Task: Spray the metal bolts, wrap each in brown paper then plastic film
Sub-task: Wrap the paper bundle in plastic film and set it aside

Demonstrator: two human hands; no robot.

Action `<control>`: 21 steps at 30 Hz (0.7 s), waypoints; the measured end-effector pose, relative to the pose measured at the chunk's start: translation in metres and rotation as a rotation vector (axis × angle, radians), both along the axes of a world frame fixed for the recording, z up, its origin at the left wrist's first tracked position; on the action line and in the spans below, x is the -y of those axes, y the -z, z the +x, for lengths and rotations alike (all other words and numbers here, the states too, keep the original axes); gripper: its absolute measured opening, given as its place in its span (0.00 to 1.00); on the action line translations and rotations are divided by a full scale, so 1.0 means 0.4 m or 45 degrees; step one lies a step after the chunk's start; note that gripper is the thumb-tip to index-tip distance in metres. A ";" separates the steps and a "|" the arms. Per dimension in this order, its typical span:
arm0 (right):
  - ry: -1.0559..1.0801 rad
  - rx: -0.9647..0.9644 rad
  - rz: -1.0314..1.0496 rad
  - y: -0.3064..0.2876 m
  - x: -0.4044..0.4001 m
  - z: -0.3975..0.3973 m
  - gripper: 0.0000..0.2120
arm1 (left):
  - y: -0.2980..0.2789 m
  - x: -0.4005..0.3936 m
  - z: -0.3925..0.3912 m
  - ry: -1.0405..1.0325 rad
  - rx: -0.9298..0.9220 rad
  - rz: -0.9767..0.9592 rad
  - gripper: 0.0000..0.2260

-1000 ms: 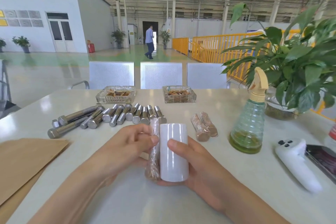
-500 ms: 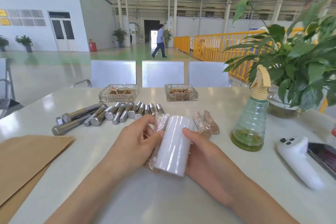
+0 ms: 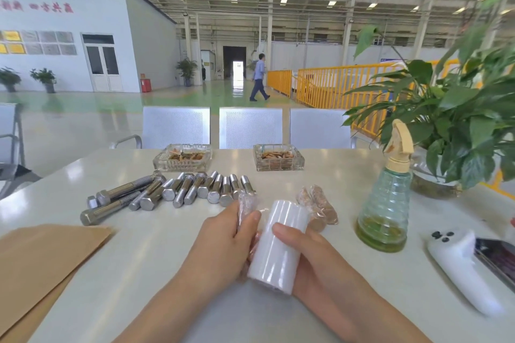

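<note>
My left hand (image 3: 220,248) grips a paper-wrapped bolt (image 3: 246,205) that has clear film around it; only its top end shows above my fingers. My right hand (image 3: 309,256) holds the white roll of plastic film (image 3: 276,242) tilted against that bolt, thumb on its front. Several bare metal bolts (image 3: 172,192) lie in a row behind my left hand. Two wrapped bolts (image 3: 317,207) lie side by side just behind the roll. Brown paper sheets (image 3: 39,262) lie at the left. The green spray bottle (image 3: 386,203) stands to the right.
Two glass ashtrays (image 3: 182,157) (image 3: 278,157) sit at the table's far side. A potted plant (image 3: 451,125) fills the right rear corner. A white controller (image 3: 468,267) and a phone (image 3: 498,259) lie at the right edge. Metal chairs (image 3: 250,128) stand behind the table.
Both hands lifted and shifted away from me with the bolt and roll. The roll has tilted from upright to leaning, its top toward the far right.
</note>
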State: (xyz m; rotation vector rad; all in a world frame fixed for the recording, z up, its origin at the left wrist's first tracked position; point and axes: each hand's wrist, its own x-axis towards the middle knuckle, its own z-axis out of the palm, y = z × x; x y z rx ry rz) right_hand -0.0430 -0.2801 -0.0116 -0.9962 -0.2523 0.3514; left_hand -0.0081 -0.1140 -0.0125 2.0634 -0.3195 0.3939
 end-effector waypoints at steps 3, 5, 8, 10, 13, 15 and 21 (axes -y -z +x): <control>0.011 0.036 -0.076 0.007 0.000 -0.008 0.26 | 0.000 -0.002 0.005 -0.056 0.094 0.165 0.10; 0.012 0.045 -0.083 0.005 0.003 -0.008 0.26 | 0.004 -0.001 0.007 -0.096 0.101 0.230 0.11; -0.001 0.053 -0.079 0.006 0.011 -0.005 0.25 | 0.004 -0.003 0.009 -0.153 0.118 0.308 0.13; -0.025 0.044 -0.027 0.014 0.016 0.005 0.24 | 0.002 -0.009 0.009 -0.158 0.093 0.224 0.17; -0.090 -0.005 0.089 0.018 0.011 0.019 0.25 | 0.002 -0.016 0.003 -0.043 -0.028 -0.032 0.17; -0.125 -0.012 0.166 0.017 0.006 0.027 0.27 | 0.001 -0.015 0.007 -0.023 -0.059 -0.165 0.14; -0.046 0.105 -0.012 0.028 0.001 0.021 0.26 | 0.008 -0.026 0.015 -0.069 0.032 -0.017 0.10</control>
